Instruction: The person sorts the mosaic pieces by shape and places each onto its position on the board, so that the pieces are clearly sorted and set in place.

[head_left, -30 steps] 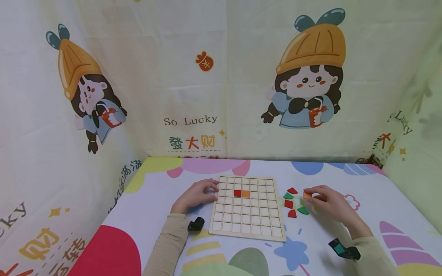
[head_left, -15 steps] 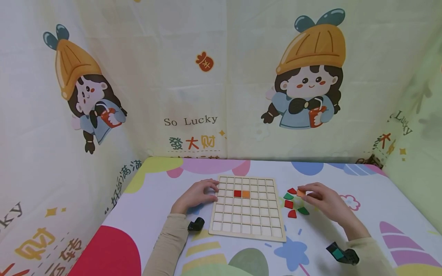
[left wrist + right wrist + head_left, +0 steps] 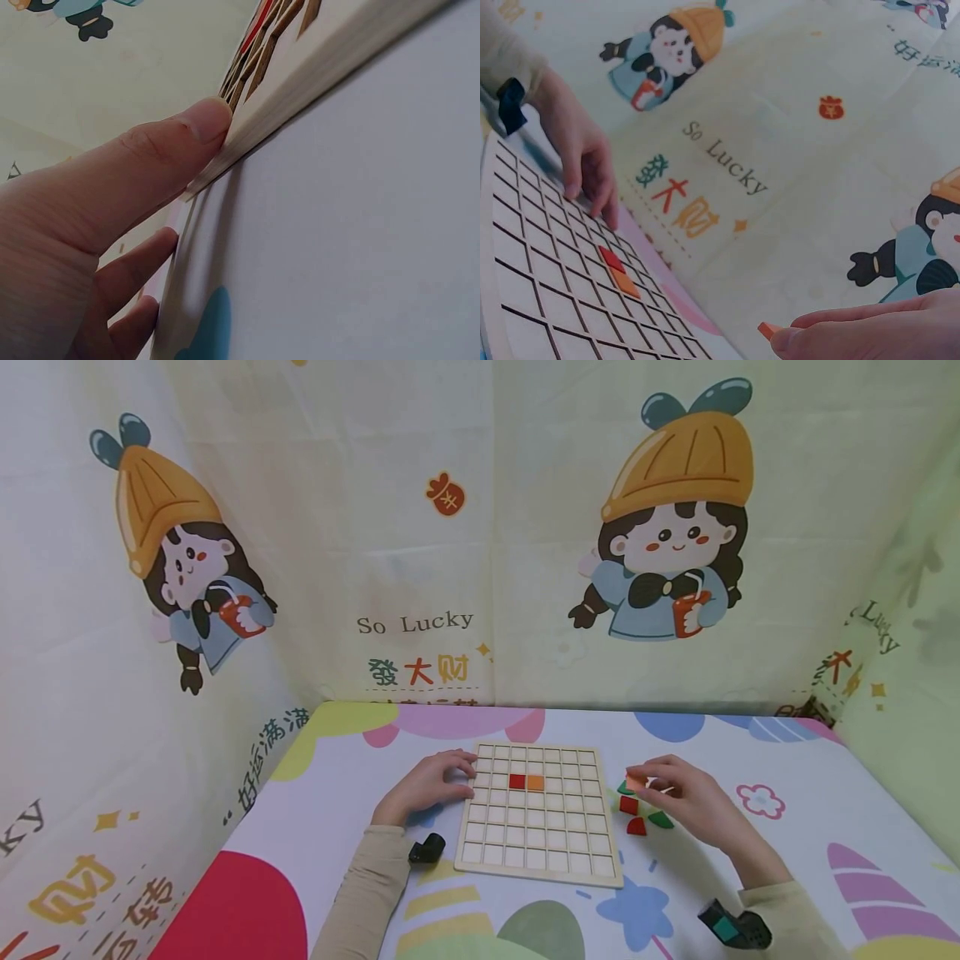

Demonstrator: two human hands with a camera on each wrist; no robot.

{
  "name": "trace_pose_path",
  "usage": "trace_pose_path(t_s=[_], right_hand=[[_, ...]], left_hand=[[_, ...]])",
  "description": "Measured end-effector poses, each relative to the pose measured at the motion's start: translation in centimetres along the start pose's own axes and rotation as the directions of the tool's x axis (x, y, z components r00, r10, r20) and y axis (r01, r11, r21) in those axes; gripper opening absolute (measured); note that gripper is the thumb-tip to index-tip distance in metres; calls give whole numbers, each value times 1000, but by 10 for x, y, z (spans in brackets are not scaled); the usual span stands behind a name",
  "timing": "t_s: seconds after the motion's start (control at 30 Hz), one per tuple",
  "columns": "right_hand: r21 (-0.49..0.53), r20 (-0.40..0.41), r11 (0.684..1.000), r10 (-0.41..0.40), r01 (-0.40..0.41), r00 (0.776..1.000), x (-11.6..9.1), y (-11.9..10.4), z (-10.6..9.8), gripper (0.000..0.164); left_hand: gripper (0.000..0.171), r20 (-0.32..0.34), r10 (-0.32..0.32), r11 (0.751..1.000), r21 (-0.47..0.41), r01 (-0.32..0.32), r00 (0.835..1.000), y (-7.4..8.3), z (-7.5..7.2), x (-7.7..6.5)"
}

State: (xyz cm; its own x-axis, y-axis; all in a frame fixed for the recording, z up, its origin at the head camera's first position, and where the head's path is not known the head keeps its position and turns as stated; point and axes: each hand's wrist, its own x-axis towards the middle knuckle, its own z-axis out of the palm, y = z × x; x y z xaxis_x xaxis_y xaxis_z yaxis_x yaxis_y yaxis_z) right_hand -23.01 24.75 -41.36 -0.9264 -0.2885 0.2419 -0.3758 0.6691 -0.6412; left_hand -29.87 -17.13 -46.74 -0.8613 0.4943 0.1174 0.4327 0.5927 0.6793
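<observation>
A wooden grid board (image 3: 536, 837) lies on the table, with a red square tile (image 3: 517, 782) and an orange square tile (image 3: 536, 782) side by side in its cells. My left hand (image 3: 423, 785) rests at the board's left edge, fingers relaxed; in the left wrist view its thumb (image 3: 202, 120) touches the rim. Between thumb and fingertips my right hand (image 3: 686, 797) pinches another orange tile (image 3: 633, 778), held right of the board over the loose pieces. That held orange tile (image 3: 767, 330) pokes out past the fingertips in the right wrist view.
Beside the board's right edge lie a loose red square (image 3: 628, 805), a red curved-edge piece (image 3: 637, 827) and a green piece (image 3: 661, 819). Another green piece (image 3: 623, 788) is partly covered by the right hand. A patterned cloth wall (image 3: 525, 677) rises behind the table.
My right hand has moved left with the orange tile, from right of the loose pieces to over them, now covering the red piece at the back. The left hand has stayed still.
</observation>
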Motion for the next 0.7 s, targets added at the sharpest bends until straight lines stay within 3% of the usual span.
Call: trace_pose_path(t_s=[0.7], right_hand=[[-21, 23, 998, -63, 64, 998, 19, -13, 16, 30]], left_hand=[[23, 4, 0, 1000, 5, 0, 1000, 0, 1, 1]])
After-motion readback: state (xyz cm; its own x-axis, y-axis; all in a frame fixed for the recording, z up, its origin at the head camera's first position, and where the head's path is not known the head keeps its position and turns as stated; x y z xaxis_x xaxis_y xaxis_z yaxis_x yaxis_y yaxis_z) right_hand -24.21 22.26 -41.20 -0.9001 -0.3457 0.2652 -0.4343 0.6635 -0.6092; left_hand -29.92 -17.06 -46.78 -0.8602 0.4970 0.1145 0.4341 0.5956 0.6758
